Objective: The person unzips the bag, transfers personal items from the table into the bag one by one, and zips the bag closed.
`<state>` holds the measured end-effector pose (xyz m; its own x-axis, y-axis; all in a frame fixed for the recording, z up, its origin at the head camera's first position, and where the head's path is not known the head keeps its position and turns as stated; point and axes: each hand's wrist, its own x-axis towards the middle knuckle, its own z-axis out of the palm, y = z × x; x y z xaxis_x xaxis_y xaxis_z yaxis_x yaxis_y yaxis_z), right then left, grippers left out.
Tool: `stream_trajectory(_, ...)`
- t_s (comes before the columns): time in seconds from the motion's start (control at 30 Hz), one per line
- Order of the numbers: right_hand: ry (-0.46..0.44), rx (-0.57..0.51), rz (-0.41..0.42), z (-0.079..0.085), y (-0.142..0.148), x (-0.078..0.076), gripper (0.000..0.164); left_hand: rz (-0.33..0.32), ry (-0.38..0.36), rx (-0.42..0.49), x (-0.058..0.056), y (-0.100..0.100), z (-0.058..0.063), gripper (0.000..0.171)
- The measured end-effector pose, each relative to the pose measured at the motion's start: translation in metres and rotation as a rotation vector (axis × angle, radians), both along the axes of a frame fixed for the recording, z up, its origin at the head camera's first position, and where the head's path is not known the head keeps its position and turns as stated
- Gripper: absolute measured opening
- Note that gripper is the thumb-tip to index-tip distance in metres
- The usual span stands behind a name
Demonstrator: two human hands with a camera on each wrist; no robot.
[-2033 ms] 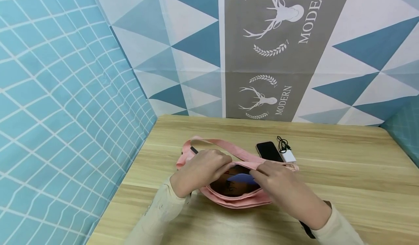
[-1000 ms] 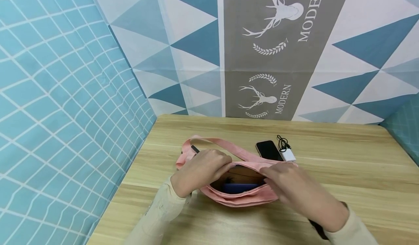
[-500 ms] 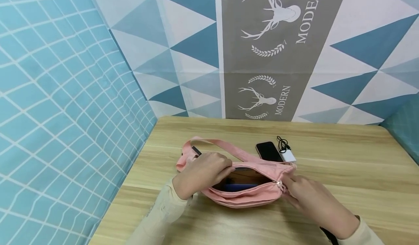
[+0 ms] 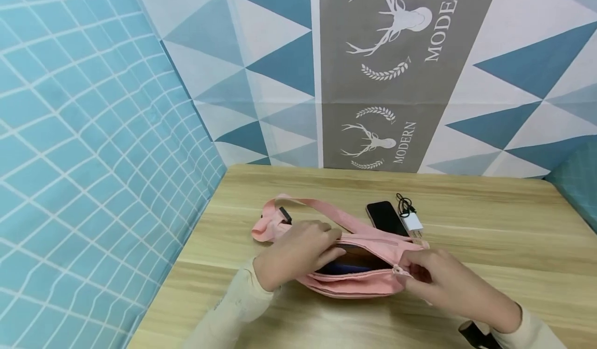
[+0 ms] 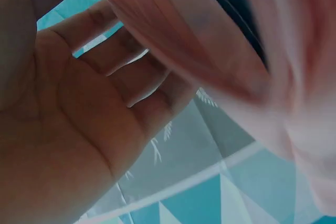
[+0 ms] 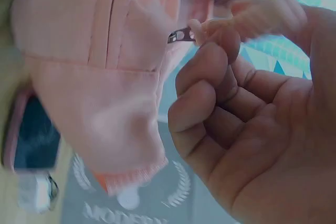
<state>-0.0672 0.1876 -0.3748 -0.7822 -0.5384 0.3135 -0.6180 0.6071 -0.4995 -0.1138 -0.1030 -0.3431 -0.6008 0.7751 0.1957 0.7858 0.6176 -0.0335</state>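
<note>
A pink waist bag (image 4: 373, 285) lies on the table with its zipped mouth gaping, and something dark blue (image 4: 344, 269) shows inside. My left hand (image 4: 298, 250) is at the left part of the mouth. In the left wrist view its fingers (image 5: 97, 22) stretch out behind the pink fabric, the thumb apart from them. At the right end of the opening, my right hand (image 4: 448, 281) has curled fingers and pinches the zipper pull (image 4: 399, 270). The right wrist view shows the pink pull cord (image 6: 268, 18), blurred, over the curled fingertips.
Behind the bag lie a black phone (image 4: 386, 217) and a white charger plug (image 4: 412, 222) with a coiled black cable (image 4: 404, 204). The bag's pink strap (image 4: 336, 213) loops along its back, with a black buckle (image 4: 285, 215) at the left. A patterned wall stands behind the wooden table (image 4: 489, 219).
My right hand has left the bag's rim and moved right to the zipper pull. The blue thing has sunk lower inside. My left hand has shifted slightly right, its thumb lifting from the rim.
</note>
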Motion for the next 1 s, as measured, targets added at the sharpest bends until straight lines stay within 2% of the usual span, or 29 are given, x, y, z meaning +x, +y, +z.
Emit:
stream_trajectory(0.1,-0.1,-0.081,0.049,0.0,-0.001,0.001,0.029,-0.048,0.07,-0.007,0.008,0.013,-0.005,0.028)
stream_trajectory(0.27,-0.188,-0.147,0.076,-0.004,-0.008,0.004,0.019,-0.129,0.194,-0.021,0.025,0.037,-0.018,0.04)
stream_trajectory(0.4,-0.181,-0.169,0.09,-0.006,-0.019,0.009,0.017,-0.14,0.285,-0.03,0.034,0.047,-0.03,0.037)
stream_trajectory(0.5,-0.163,-0.168,0.112,-0.008,-0.026,0.014,0.018,-0.137,0.338,-0.049,0.037,0.052,-0.039,0.035)
stream_trajectory(0.57,-0.185,-0.162,0.133,-0.008,-0.029,0.016,0.017,-0.136,0.359,-0.064,0.039,0.054,-0.043,0.032)
stream_trajectory(0.7,-0.231,-0.14,0.153,-0.003,-0.025,0.019,0.01,-0.144,0.356,-0.061,0.039,0.058,-0.048,0.023)
stream_trajectory(0.83,-0.227,-0.138,0.126,0.005,-0.013,0.021,0.01,-0.154,0.297,-0.025,0.037,0.059,-0.049,0.013)
stream_trajectory(0.9,-0.171,-0.146,0.095,0.004,-0.011,0.023,0.011,-0.153,0.257,-0.017,0.036,0.059,-0.048,0.008)
stream_trajectory(1.0,0.004,-0.074,0.03,-0.006,-0.009,0.027,0.015,-0.144,0.206,-0.027,0.035,0.059,-0.048,0.006)
